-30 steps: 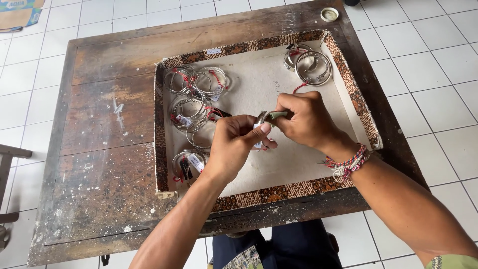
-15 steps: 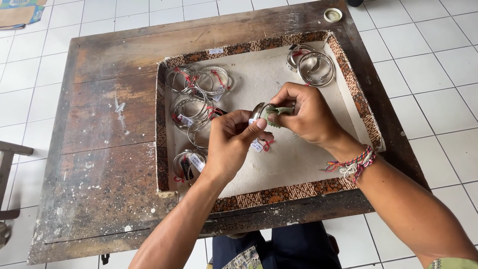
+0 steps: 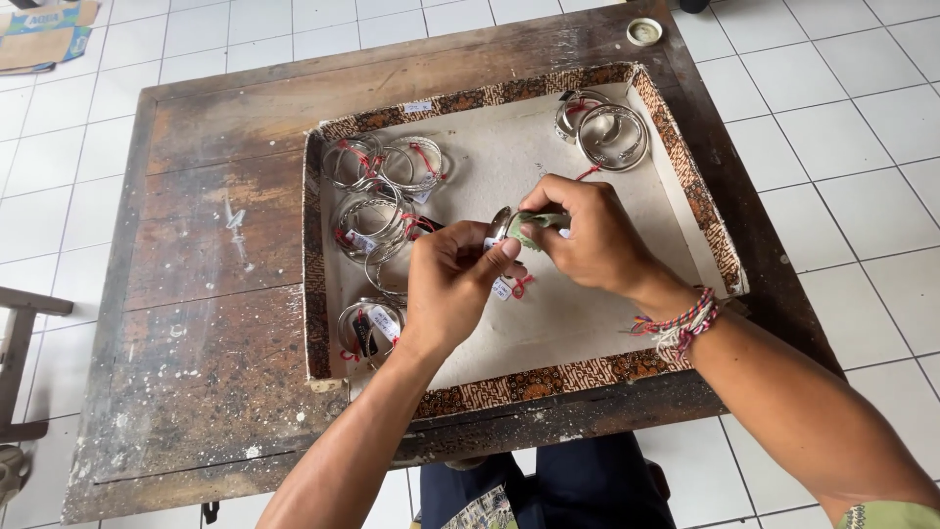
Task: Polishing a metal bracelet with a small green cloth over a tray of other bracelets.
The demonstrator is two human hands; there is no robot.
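Nearest you, your two forearms come up over the front edge of the worn wooden tabletop (image 3: 196,323) and meet above a shallow tray (image 3: 548,382) with a patterned brown border and a pale cardboard floor. Your left hand (image 3: 455,289) has its grip clamped on a silver bangle (image 3: 501,227), thumb and fingertips pinching it; a small white tag on red string (image 3: 509,287) hangs from it just below your fingers. Your right hand (image 3: 587,235) has its grip closed on a small green cloth (image 3: 534,225) pressed against the same bangle, so both hands touch it over the middle of the tray. On your right wrist sits a braided multicoloured wristband (image 3: 681,323).

To the left of your hands, on the tray floor, lies a single tagged bangle (image 3: 367,328) near the front corner. Beyond it a cluster of silver bangles (image 3: 382,191) with red strings and white tags lies overlapping along the left side. In the tray's far right corner two more bangles (image 3: 609,127) rest together, well apart from the cluster.

Farther still, a small round lid (image 3: 643,31) sits on the tabletop's far corner. A flattened cardboard box (image 3: 44,34) lies on the white tiled floor (image 3: 842,118).
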